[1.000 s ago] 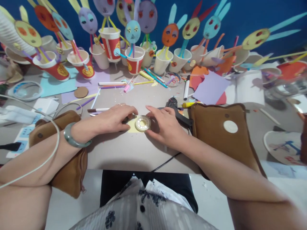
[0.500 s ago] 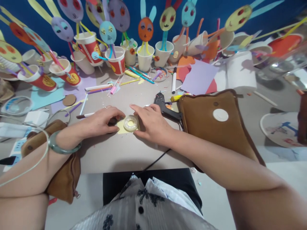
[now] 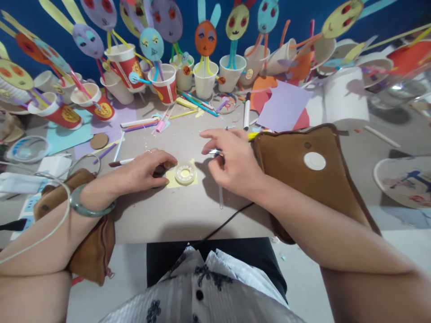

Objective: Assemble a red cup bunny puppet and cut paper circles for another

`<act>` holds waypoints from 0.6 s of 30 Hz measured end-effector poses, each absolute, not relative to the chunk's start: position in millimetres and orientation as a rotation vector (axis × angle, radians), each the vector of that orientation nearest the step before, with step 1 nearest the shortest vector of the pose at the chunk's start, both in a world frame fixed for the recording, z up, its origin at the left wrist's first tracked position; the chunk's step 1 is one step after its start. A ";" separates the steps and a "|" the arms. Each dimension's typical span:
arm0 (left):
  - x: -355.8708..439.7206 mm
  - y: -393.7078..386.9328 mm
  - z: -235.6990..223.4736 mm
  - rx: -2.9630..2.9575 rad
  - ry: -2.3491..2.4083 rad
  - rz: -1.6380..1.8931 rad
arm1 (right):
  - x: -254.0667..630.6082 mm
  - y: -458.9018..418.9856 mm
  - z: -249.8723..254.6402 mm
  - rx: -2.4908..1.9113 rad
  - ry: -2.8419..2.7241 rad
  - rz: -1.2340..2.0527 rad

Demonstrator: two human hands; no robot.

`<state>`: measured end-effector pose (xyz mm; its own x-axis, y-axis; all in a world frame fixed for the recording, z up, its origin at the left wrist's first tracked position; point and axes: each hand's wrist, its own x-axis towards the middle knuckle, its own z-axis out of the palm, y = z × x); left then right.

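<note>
On a pale yellow piece of paper point(image 3: 173, 181) lies a cream-coloured ring point(image 3: 185, 173) with markings around it, like a small tape roll. My left hand point(image 3: 144, 170) rests at the paper's left edge, thumb and forefinger apart; the space under its curled fingers is dark. Raised to the right of the ring, my right hand point(image 3: 234, 159) has its forefinger stretched out and thumb bent, apart from the ring. A small silvery thing point(image 3: 213, 152) shows beside its fingers; I cannot tell whether they touch it. Below that hand lies a thin clear stick point(image 3: 221, 197).
A brown cushion-like pouch point(image 3: 296, 179) lies on the right, another brown pouch point(image 3: 94, 255) under my left forearm. Along the back stand paper cups point(image 3: 205, 83) with rabbit-faced paper figures. Drinking straws point(image 3: 202, 107), a marker point(image 3: 247, 112) and purple paper point(image 3: 286, 105) lie before them.
My right hand has let go of the ring's side and moved right and up, now covering the black glue gun seen before. My left hand stays by the paper.
</note>
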<state>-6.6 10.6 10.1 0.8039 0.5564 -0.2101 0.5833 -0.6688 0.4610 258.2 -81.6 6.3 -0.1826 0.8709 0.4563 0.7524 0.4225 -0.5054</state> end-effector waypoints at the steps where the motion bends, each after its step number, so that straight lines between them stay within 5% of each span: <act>1: -6.8 10.5 9.6 2.473 0.848 -0.069 | 260.8 -80.9 9.3 -1.372 -1.885 0.140; 18: 3.8 6.0 18.8 2.514 0.821 0.042 | 280.9 -66.9 14.5 -1.475 -1.706 -0.011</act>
